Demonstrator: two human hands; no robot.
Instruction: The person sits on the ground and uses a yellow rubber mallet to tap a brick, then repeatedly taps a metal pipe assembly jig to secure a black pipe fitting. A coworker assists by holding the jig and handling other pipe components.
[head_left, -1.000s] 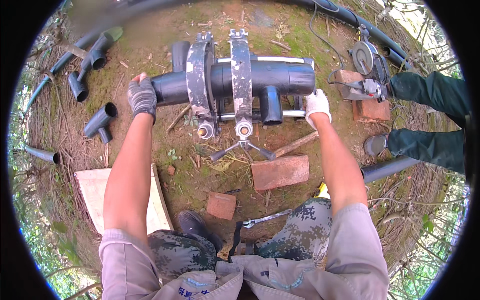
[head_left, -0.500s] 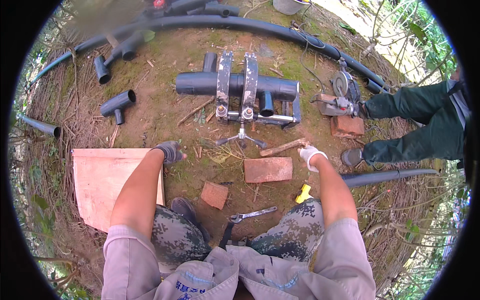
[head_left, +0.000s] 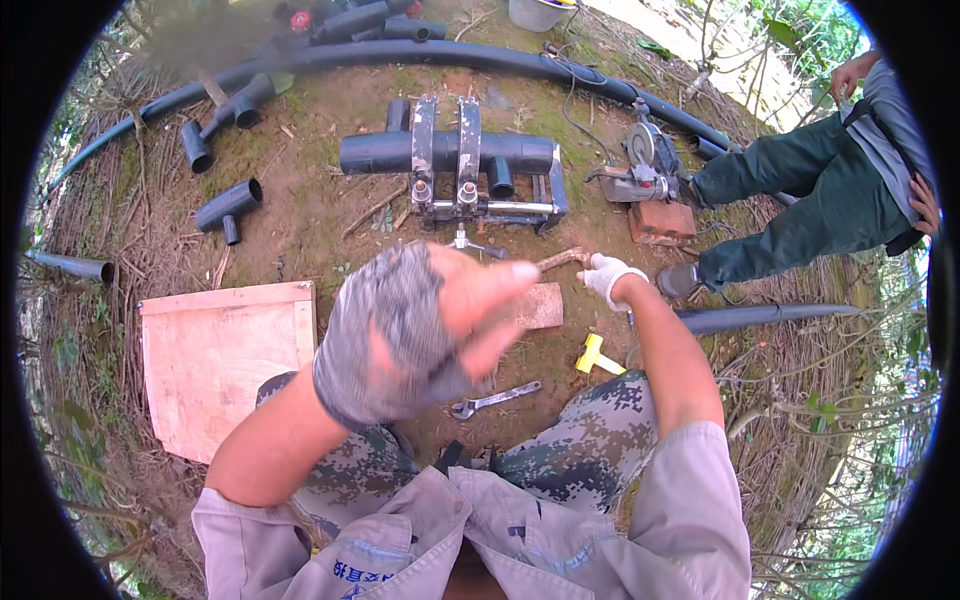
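My left hand (head_left: 415, 320), in a grey fingerless glove, is raised close to the camera and blurred. Its thumb and fingers are spread, with nothing visible in them. Part of a brick (head_left: 543, 306) is hidden behind it. My right hand (head_left: 612, 281), in a white glove with bare fingertips, hangs past my knee, loosely open. Its fingertips overlap the end of a stick (head_left: 562, 258) on the ground in view; whether they touch it I cannot tell. Ahead, a black pipe (head_left: 375, 155) with two side branches sits in a metal clamp frame (head_left: 468, 150).
An adjustable wrench (head_left: 497, 399) and a yellow T-shaped piece (head_left: 597, 356) lie by my knees. A wooden board (head_left: 225, 370) is on the left. Black tee fittings (head_left: 228, 206) and a long pipe (head_left: 440, 50) lie beyond. At right, a person (head_left: 790, 200) stands beside a disc-shaped machine (head_left: 645, 150) near bricks (head_left: 662, 222).
My left hand has risen from beside the board toward the camera and swung right. The view has shifted slightly. Farther right, the person's hands have come into view.
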